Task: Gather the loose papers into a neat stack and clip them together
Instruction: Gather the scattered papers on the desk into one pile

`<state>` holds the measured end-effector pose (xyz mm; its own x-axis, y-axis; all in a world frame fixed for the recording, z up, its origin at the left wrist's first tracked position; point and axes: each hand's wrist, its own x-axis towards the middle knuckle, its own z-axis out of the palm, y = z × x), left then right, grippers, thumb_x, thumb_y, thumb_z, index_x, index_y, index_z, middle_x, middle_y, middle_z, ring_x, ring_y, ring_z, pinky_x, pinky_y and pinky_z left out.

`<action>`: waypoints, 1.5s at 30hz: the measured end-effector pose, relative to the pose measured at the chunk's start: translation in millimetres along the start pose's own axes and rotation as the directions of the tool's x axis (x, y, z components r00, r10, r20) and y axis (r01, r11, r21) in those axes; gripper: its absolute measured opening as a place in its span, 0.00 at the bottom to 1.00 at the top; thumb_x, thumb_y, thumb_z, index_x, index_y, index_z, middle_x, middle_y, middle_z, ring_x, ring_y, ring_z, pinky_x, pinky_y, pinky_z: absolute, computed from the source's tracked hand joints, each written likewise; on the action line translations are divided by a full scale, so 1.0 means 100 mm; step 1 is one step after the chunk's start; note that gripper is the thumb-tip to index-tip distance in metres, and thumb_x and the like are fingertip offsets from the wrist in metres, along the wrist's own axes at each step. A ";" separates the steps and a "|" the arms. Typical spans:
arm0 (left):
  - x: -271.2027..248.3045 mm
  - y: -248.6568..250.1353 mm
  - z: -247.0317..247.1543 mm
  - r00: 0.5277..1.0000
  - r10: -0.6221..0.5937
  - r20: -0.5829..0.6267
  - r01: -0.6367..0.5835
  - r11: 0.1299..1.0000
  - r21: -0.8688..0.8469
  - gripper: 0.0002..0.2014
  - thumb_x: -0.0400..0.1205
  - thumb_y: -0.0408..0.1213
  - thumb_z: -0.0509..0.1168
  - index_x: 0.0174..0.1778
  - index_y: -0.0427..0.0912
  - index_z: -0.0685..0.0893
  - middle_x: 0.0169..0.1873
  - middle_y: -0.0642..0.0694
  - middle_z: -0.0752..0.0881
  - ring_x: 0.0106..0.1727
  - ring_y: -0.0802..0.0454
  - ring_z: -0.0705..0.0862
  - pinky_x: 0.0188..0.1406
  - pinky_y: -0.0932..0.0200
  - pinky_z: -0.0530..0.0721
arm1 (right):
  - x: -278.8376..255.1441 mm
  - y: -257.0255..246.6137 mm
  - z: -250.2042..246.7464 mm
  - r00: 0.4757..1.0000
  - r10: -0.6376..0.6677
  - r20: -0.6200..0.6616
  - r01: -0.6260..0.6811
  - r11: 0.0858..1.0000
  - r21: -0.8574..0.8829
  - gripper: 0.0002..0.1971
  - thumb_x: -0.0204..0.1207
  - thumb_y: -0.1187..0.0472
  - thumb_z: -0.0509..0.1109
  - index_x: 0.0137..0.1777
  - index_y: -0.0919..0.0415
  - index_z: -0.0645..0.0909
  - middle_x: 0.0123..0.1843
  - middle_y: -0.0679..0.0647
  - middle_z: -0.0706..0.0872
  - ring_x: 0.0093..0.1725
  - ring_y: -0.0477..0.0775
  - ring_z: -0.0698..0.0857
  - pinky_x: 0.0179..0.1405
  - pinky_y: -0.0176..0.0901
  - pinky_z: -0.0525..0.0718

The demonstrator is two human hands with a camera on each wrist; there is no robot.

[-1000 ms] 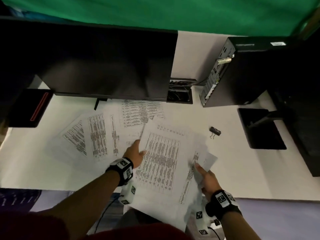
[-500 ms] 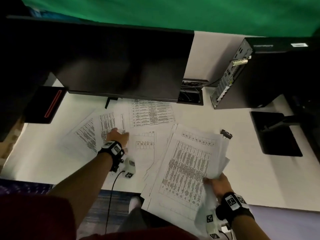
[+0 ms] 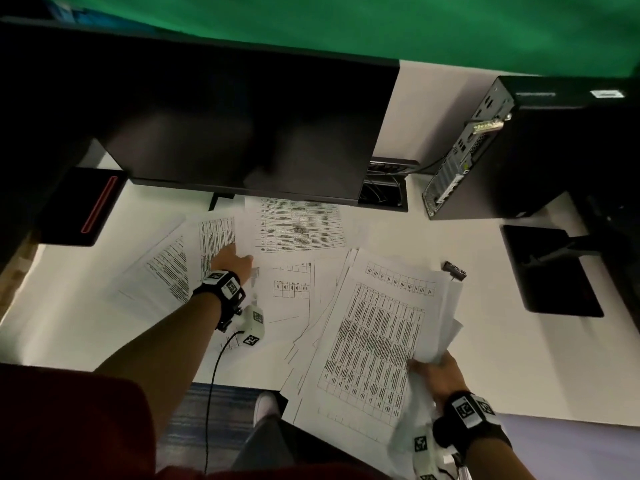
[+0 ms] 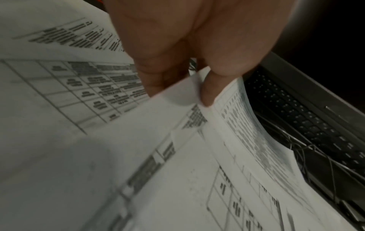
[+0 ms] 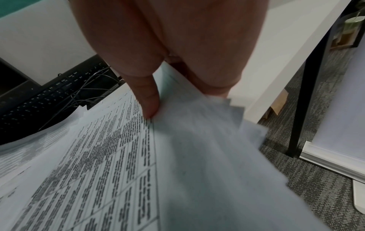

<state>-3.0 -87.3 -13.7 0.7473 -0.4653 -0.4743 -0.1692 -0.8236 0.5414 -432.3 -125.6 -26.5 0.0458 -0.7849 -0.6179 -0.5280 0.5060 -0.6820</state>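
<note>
Printed sheets lie scattered on the white desk (image 3: 491,358). My left hand (image 3: 235,259) reaches onto the loose sheets (image 3: 207,237) left of centre. In the left wrist view, this left hand (image 4: 183,93) pinches the lifted corner of one sheet (image 4: 177,96) between thumb and fingers. My right hand (image 3: 429,367) grips an uneven bundle of papers (image 3: 374,334) by its near right corner, thumb (image 5: 150,103) on top. The bundle overhangs the desk's near edge. A black binder clip (image 3: 455,270) lies just past the bundle's far right corner.
A dark monitor (image 3: 225,133) hangs over the far sheets, and one sheet (image 3: 298,226) lies partly under it. A computer tower (image 3: 519,150) and a black stand base (image 3: 550,268) are on the right. A black box (image 3: 79,206) sits at far left. A keyboard (image 4: 308,118) lies beyond the papers.
My left hand has left the bundle and moved left and away onto the scattered sheets, where it now pinches a corner. The right hand keeps the bundle, drawn slightly nearer.
</note>
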 end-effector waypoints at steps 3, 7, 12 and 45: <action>-0.03 -0.19 -0.23 0.992 0.025 -0.121 -0.025 1.000 0.005 0.23 0.86 0.36 0.57 0.79 0.43 0.70 0.74 0.37 0.76 0.69 0.35 0.80 0.67 0.42 0.81 | 0.04 0.05 -0.01 1.000 -0.003 0.000 0.003 1.000 -0.019 0.11 0.70 0.74 0.77 0.43 0.57 0.83 0.44 0.62 0.91 0.49 0.70 0.89 0.54 0.73 0.87; -0.02 -0.52 -0.66 0.977 0.030 -0.209 -0.021 0.999 0.045 0.22 0.86 0.30 0.54 0.79 0.42 0.71 0.74 0.35 0.76 0.67 0.34 0.80 0.68 0.48 0.78 | 0.12 0.12 0.00 1.000 0.011 0.000 -0.011 1.000 -0.019 0.11 0.69 0.72 0.79 0.45 0.57 0.84 0.45 0.62 0.92 0.49 0.69 0.89 0.55 0.73 0.87; 0.04 -0.99 -1.14 0.995 -0.032 -0.091 0.040 0.996 0.083 0.26 0.83 0.35 0.62 0.80 0.43 0.70 0.75 0.38 0.75 0.73 0.34 0.75 0.76 0.43 0.71 | 0.22 0.22 -0.02 1.000 0.026 0.004 -0.026 1.000 0.015 0.13 0.67 0.70 0.81 0.47 0.56 0.84 0.49 0.61 0.92 0.52 0.68 0.89 0.59 0.73 0.86; -1.03 -0.34 -1.90 0.887 0.293 -0.357 -0.435 0.790 -0.432 0.15 0.78 0.22 0.70 0.61 0.32 0.83 0.39 0.53 0.93 0.35 0.67 0.89 0.39 0.70 0.87 | 0.26 0.29 -0.02 1.000 0.000 -0.003 0.000 0.998 -0.066 0.12 0.68 0.65 0.80 0.50 0.60 0.85 0.46 0.62 0.92 0.49 0.68 0.90 0.55 0.70 0.88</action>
<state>48.4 50.7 148.6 0.8426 -0.5383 -0.0140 -0.1811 -0.3079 0.9340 -447.6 -131.7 -61.3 0.0434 -0.7861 -0.6166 -0.5831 0.4812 -0.6545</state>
